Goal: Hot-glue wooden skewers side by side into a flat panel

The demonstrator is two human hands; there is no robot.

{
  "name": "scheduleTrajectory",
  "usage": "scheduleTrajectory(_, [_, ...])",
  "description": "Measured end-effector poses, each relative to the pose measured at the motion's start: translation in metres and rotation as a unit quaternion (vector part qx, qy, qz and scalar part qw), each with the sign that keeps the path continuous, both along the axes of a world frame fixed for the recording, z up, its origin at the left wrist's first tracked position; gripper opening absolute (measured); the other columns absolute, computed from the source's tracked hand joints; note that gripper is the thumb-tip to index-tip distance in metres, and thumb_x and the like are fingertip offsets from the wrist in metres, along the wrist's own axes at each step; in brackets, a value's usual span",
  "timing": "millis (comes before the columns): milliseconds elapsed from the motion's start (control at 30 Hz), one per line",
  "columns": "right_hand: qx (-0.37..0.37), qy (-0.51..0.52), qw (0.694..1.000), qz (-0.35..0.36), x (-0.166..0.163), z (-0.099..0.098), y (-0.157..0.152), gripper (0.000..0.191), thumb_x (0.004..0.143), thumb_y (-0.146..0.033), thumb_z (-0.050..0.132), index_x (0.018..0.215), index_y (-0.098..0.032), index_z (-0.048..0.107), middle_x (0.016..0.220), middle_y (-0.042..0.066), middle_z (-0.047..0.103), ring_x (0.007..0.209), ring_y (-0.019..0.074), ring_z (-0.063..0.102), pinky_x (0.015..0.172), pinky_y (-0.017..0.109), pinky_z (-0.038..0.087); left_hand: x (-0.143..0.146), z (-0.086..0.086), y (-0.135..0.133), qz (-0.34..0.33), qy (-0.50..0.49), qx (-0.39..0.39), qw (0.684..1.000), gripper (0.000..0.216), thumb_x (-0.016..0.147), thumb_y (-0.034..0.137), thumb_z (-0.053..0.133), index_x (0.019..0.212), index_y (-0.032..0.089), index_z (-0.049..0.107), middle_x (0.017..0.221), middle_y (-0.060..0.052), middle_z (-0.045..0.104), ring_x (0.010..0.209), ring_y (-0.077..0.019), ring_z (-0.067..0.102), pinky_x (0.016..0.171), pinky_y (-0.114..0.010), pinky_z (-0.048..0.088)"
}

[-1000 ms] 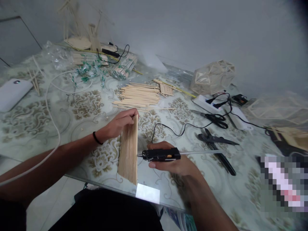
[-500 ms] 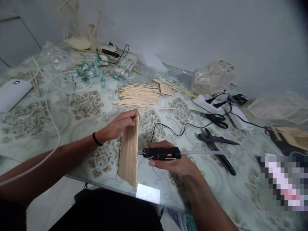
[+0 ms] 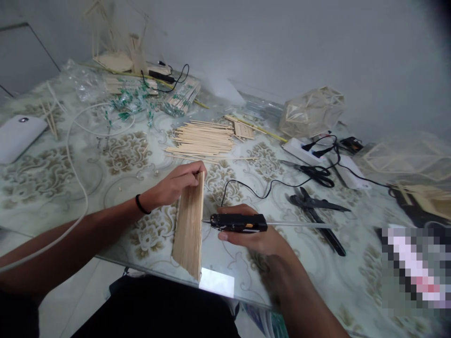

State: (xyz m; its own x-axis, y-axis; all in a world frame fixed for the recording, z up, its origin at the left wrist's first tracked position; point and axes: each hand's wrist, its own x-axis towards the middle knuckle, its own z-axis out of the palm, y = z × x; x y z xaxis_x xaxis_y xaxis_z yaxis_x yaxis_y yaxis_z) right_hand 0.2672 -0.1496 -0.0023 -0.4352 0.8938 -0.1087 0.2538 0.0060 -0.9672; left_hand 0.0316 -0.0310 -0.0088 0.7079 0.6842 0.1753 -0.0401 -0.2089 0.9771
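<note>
A panel of thin wooden sticks [image 3: 189, 225] stands tilted on its long edge near the table's front. My left hand [image 3: 183, 180] is closed on its far top corner. In my right hand [image 3: 246, 237] is a black hot glue gun [image 3: 238, 222], the fingers wrapped round it. Its nozzle points left, at or just beside the panel's right-hand edge; I cannot tell whether they touch. A clear glue stick [image 3: 299, 225] juts from the gun's rear.
Loose wooden sticks [image 3: 204, 138] lie beyond the panel. To the right are pliers [image 3: 319, 204], scissors [image 3: 313, 173] and a power strip [image 3: 305, 152] with plugged-in cords. Stick frameworks [image 3: 312, 112] stand behind. A white cable [image 3: 75, 173] crosses the left side.
The glue gun has shifted slightly right and a little up. Both hands keep their hold, and the panel stays almost in place.
</note>
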Motion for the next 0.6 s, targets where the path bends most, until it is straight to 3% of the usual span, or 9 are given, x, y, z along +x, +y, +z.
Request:
scheduleTrajectory(333, [0.050, 0.041, 0.997, 0.050, -0.010, 0.013, 0.008, 0.039, 0.085, -0.034, 0.078, 0.064, -0.020, 0.049, 0.067, -0.006, 0.040, 0.059, 0.0106, 0.039, 0.053, 0.026, 0.030, 0.000, -0.001, 0.001, -0.005, -0.001, 0.002, 1.000, 0.006, 0.079, 0.025, 0.049, 0.082, 0.020, 0.050, 0.079, 0.000, 0.048, 0.079, -0.0194, 0.042, 0.075, -0.035, 0.032])
scheduleTrajectory(600, [-0.017, 0.043, 0.997, 0.058, -0.006, 0.008, 0.005, 0.033, 0.084, -0.036, 0.080, 0.073, -0.019, 0.054, 0.069, -0.006, 0.040, 0.059, 0.0098, 0.039, 0.051, 0.024, 0.029, -0.001, -0.002, 0.002, 0.008, -0.004, -0.001, 1.000, 0.005, 0.078, 0.025, 0.049, 0.080, 0.020, 0.050, 0.079, 0.000, 0.048, 0.078, -0.0194, 0.041, 0.075, -0.035, 0.031])
